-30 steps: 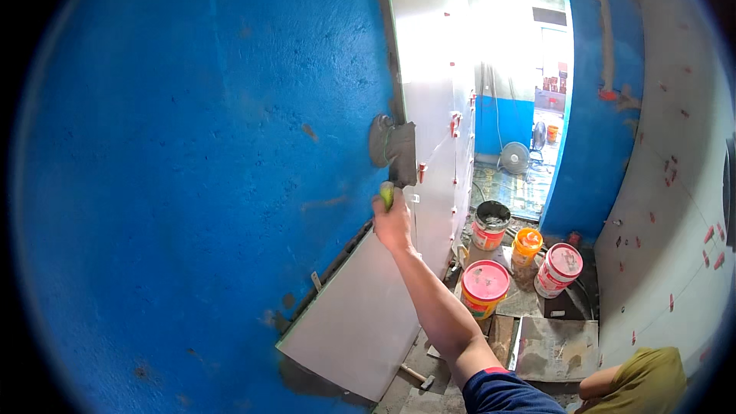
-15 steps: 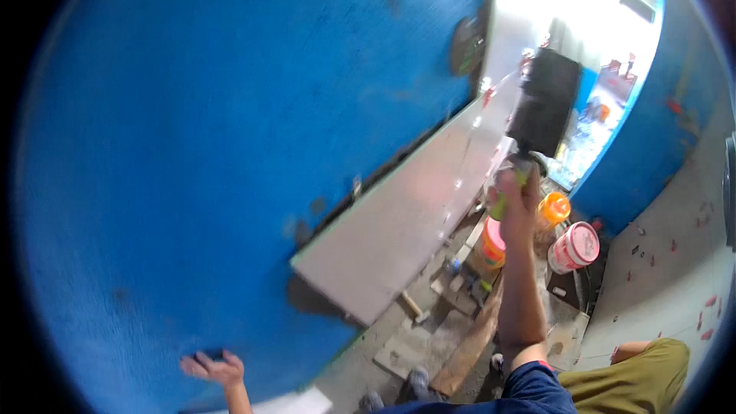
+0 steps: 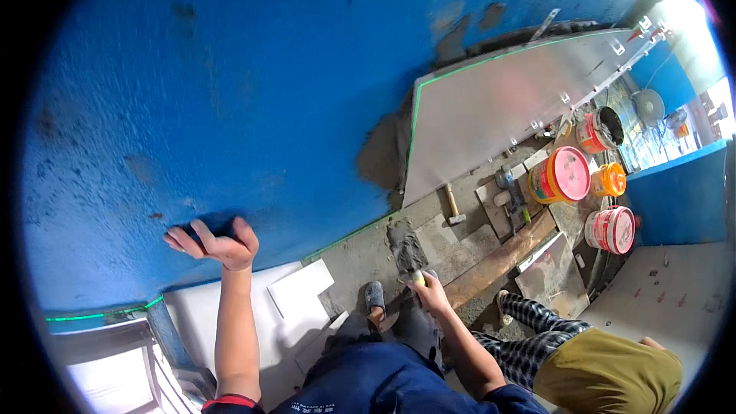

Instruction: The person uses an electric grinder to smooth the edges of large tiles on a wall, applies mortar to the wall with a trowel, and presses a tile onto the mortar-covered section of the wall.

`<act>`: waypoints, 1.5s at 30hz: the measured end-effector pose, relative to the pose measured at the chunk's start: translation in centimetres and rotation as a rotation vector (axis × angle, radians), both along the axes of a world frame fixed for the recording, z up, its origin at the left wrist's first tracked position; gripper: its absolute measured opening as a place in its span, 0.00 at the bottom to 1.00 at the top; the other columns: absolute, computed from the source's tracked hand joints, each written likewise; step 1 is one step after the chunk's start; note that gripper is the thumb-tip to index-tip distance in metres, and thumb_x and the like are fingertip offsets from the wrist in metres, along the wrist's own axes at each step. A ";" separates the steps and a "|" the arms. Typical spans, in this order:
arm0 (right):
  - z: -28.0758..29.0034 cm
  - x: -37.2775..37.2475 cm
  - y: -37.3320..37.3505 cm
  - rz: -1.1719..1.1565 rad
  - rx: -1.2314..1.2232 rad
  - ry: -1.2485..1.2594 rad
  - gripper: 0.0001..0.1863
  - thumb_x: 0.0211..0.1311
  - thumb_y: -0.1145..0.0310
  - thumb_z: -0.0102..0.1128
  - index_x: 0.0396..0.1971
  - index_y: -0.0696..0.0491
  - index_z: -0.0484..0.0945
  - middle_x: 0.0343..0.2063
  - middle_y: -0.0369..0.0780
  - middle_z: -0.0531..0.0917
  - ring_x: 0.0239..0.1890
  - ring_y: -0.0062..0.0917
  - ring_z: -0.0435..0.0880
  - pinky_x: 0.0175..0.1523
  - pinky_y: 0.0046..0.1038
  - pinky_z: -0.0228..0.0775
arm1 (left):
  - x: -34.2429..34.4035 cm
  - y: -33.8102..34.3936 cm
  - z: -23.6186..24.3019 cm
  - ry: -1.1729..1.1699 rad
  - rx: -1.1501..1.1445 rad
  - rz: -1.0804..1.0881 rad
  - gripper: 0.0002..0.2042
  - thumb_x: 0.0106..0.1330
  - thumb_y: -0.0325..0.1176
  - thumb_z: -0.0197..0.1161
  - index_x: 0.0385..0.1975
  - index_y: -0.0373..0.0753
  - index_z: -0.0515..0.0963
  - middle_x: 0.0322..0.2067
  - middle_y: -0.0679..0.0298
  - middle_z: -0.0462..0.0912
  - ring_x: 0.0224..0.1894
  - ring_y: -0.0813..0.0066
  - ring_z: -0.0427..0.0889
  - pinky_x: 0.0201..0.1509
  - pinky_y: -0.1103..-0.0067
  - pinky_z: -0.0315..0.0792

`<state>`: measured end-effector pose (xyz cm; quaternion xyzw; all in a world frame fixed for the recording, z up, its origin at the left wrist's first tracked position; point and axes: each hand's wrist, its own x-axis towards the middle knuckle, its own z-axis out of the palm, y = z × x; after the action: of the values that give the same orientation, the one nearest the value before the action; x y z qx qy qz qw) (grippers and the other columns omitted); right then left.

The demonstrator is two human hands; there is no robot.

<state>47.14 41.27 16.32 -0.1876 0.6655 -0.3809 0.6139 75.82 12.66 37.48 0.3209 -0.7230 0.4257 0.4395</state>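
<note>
My left hand [image 3: 217, 244] is raised against the blue wall [image 3: 230, 130], fingers apart and slightly bent, holding nothing; whether the palm touches the wall is hidden. Low in front of my body, my right hand [image 3: 432, 294] grips the yellow-green handle of a trowel [image 3: 418, 277]. Wet grey mortar [image 3: 406, 244] covers the trowel's blade, which points away from me. To the right of the hands, a large pale tile [image 3: 491, 107] stands along the wall, with grey mortar patches [image 3: 381, 155] at its near edge. A green light line runs along the tile's edges.
Lidded buckets [image 3: 567, 175] and an open bucket [image 3: 609, 126] stand at the right. A mallet [image 3: 452, 203] and a wooden plank [image 3: 498, 257] lie on the floor. White tile pieces [image 3: 303, 287] lean low at left. Another person in a mustard top [image 3: 609, 372] crouches at lower right.
My right hand has brought the trowel down from high at the right to low before my body. The view has turned, showing more floor; my left hand stays by the wall.
</note>
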 end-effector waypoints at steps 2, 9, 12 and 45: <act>-4.6 0.5 -1.9 -0.015 0.029 -0.005 0.07 0.62 0.67 0.59 0.29 0.53 0.74 0.14 0.33 0.73 0.12 0.18 0.70 0.17 0.24 0.59 | -0.7 -0.5 0.1 -0.007 -0.005 -0.026 0.32 0.70 0.47 0.50 0.66 0.30 0.56 0.70 0.41 0.46 0.75 0.43 0.36 0.73 0.45 0.32; -11.0 0.3 -10.9 0.032 0.211 0.050 0.11 0.58 0.64 0.62 0.25 0.58 0.76 0.15 0.37 0.76 0.15 0.24 0.76 0.20 0.30 0.67 | -0.1 -0.5 0.8 -0.055 -0.008 -0.058 0.33 0.68 0.47 0.51 0.67 0.30 0.55 0.70 0.41 0.44 0.75 0.44 0.34 0.73 0.45 0.31; -13.1 0.4 -13.2 0.078 0.398 0.116 0.12 0.57 0.65 0.63 0.23 0.57 0.75 0.16 0.37 0.77 0.15 0.25 0.75 0.20 0.30 0.66 | 0.3 0.1 0.8 -0.074 0.024 -0.001 0.35 0.69 0.46 0.50 0.69 0.29 0.52 0.71 0.41 0.42 0.75 0.43 0.31 0.73 0.45 0.29; 12.7 -4.1 -13.3 0.160 0.135 0.195 0.14 0.62 0.62 0.62 0.20 0.53 0.74 0.12 0.35 0.73 0.12 0.20 0.69 0.15 0.28 0.52 | -0.6 0.7 -0.5 0.018 0.050 -0.033 0.31 0.68 0.48 0.55 0.61 0.29 0.62 0.68 0.33 0.48 0.73 0.31 0.38 0.73 0.46 0.29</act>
<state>43.00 27.96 29.00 -0.2345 0.7291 -0.2648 0.5859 75.18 13.32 37.03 0.3237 -0.7345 0.3973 0.4448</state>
